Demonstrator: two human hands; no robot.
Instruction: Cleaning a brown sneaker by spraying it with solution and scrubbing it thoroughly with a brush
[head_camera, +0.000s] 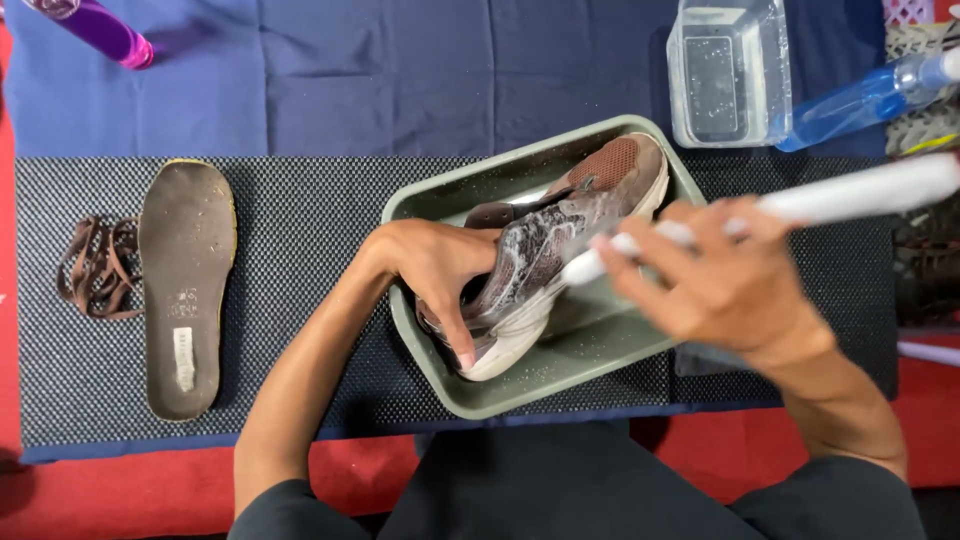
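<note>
I am steadying the soapy brown shoe (560, 245) in the green tray (440, 200) with my left hand (440, 265) clamped round its heel, while my right hand (715, 275), fingers closed on the white brush (800, 205), is scrubbing best with short, light strokes.

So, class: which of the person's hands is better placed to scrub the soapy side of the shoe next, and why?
The right hand. It already holds the white brush, whose head lies against the lathered shoe. The left hand grips the shoe, steadying it in the green tray.
</note>
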